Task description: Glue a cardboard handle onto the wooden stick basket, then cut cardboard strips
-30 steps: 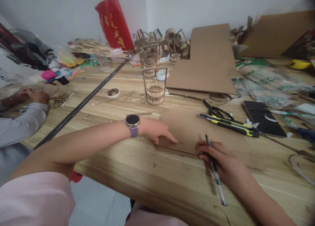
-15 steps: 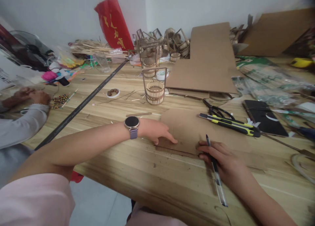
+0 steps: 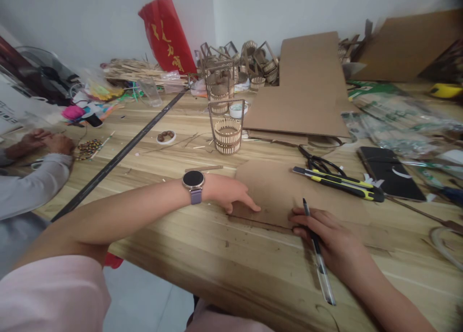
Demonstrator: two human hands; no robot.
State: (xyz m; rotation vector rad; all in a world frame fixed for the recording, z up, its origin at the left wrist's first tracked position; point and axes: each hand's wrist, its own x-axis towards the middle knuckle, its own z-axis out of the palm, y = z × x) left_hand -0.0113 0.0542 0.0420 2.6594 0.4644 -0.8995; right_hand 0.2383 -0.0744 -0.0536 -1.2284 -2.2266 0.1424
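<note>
A flat piece of brown cardboard [image 3: 275, 185] lies on the wooden table [image 3: 202, 245] in front of me. My left hand [image 3: 231, 192], with a round watch [image 3: 193, 180] on the wrist, rests on the cardboard's left edge, fingers stretched out and pressing down. My right hand [image 3: 331, 238] sits at the cardboard's near edge. Its fingers are closed round a clear-barrelled pen [image 3: 318, 255], whose tip points away from me over the cardboard.
A yellow and black utility knife [image 3: 340, 182], scissors [image 3: 320, 164] and a black phone [image 3: 390, 177] lie right of the cardboard. A small stick basket [image 3: 227, 131] stands behind it, with more baskets and large cardboard sheets [image 3: 307, 90] further back. Another person's hands [image 3: 43, 141] rest at the left.
</note>
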